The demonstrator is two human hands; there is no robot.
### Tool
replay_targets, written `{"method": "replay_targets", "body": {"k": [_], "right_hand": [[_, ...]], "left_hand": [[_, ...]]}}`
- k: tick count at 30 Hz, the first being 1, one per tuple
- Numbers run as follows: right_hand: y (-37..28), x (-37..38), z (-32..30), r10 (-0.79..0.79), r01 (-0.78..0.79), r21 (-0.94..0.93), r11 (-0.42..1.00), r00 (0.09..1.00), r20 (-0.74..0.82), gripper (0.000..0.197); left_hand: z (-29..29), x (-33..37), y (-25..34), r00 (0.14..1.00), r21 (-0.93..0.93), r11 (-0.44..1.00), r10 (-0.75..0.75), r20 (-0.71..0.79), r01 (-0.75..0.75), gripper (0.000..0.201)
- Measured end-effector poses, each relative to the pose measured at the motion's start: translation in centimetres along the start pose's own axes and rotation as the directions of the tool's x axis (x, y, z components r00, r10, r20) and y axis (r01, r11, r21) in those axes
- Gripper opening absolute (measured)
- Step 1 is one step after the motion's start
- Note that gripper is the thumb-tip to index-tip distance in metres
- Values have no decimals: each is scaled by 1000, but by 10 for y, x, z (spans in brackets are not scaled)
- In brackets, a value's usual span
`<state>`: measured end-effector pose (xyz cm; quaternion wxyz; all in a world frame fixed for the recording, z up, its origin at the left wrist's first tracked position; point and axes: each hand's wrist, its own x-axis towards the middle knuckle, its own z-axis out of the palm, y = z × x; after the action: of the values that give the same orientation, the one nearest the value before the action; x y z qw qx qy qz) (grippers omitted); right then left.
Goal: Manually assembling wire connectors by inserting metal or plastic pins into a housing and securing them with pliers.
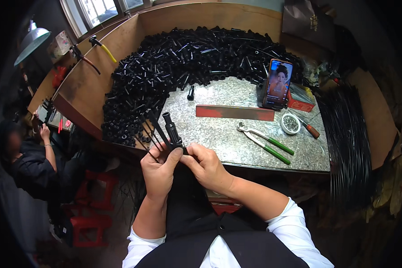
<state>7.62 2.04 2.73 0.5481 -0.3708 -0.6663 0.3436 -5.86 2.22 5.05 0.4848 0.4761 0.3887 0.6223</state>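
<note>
We hold both hands in front of us, at the near left edge of the worktop (pixel 219 154). Our left hand (pixel 158 175) is closed, gripping several thin black rods (pixel 146 134) that fan up and away from the fingers; its thumb presses near the lower end of a black tubular part (pixel 171 128). Our right hand (pixel 209 168) is closed too, its thumb and fingers pinching at the lower end of that part; the exact contact is hidden by the fingers. The part points upward and slightly left, just beside the rods. Along the rear and left of the worktop we see a large heap of black pieces (pixel 196 58), with one loose black piece (pixel 190 93) lying apart in front of it. A flat red bar (pixel 234 113) lies crosswise near the middle. To its right, we locate a phone (pixel 278 84) standing upright, a red box (pixel 301 100) beside it, a white cup (pixel 291 124) holding small bits, and a screwdriver (pixel 312 131). Green-handled pincers (pixel 268 144) lie nearer to us, jaws toward the bar. At the right edge, a bundle of long black rods (pixel 349 129) hangs over the side. At far left, a co-worker (pixel 33 165) sits near red stools (pixel 91 190).
</note>
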Motion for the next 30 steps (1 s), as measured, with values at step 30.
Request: {"method": "replay_targets", "body": {"k": [30], "right_hand": [[2, 2, -19, 380, -570, 396, 720, 801, 462, 21]], "left_hand": [[-34, 10, -5, 925, -78, 997, 21, 379, 9, 32]]}}
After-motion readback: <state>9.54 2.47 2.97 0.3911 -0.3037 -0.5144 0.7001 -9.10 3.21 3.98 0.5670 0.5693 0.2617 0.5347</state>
